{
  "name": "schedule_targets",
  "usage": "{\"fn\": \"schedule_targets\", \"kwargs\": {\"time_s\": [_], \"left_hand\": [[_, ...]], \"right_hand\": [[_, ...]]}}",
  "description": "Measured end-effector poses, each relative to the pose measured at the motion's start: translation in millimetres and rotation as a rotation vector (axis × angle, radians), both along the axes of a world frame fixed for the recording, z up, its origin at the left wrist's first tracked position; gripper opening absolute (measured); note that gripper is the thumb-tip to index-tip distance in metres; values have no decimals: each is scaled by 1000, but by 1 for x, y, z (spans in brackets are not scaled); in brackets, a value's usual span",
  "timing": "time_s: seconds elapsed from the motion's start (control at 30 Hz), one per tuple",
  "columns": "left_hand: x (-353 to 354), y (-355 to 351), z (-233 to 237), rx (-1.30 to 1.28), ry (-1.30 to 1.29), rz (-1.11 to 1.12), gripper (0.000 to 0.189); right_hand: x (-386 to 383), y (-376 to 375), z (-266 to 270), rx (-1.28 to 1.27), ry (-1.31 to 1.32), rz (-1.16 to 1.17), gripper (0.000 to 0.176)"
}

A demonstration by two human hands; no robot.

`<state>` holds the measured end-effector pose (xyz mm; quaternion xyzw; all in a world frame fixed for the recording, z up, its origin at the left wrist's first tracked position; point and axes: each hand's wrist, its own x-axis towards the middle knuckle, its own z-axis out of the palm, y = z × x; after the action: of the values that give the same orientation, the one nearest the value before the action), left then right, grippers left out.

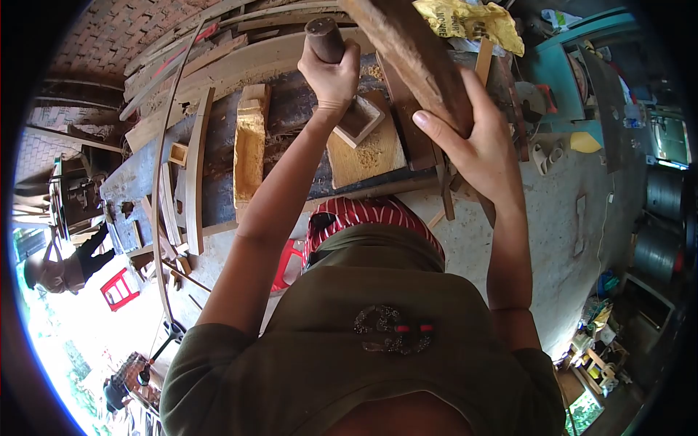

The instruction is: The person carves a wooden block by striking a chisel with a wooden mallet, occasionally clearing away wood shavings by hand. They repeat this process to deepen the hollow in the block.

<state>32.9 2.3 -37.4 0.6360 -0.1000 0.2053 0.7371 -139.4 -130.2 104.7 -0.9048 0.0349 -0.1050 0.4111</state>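
My left hand (331, 81) is wrapped round a dark, round wooden handle (325, 41), like a chisel's, its flat end up; the tool's lower end is hidden behind the hand. Below that hand a small hollowed wooden block (361, 123) sits on a pale wooden board (349, 163) strewn with shavings. My right hand (483, 145) grips a thick, rough wooden club (414, 54) close to the camera. Its far end runs out of the top of the view, above and to the right of the block.
The dark workbench (287, 149) bears a long hollowed wooden piece (249, 145), a small wooden box (178, 153) and several planks (198, 174). Long boards lie along its far side. A yellow sack (472, 25) is at the back, a red stool (291, 265) beside me. Another person (69, 272) is at far left.
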Motion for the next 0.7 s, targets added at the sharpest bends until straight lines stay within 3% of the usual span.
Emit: {"fn": "schedule_targets", "kwargs": {"time_s": [0.2, 0.3, 0.7], "left_hand": [[-13, -6, 6, -56, 9, -38, 21], [-16, -7, 5, 29, -133, 32, 19], [-11, -8, 10, 41, -80, -12, 20]], "right_hand": [[15, 9, 35, 203, -283, 1, 56], [15, 19, 44, 262, -176, -28, 57], [22, 13, 35, 266, -116, -5, 58]]}}
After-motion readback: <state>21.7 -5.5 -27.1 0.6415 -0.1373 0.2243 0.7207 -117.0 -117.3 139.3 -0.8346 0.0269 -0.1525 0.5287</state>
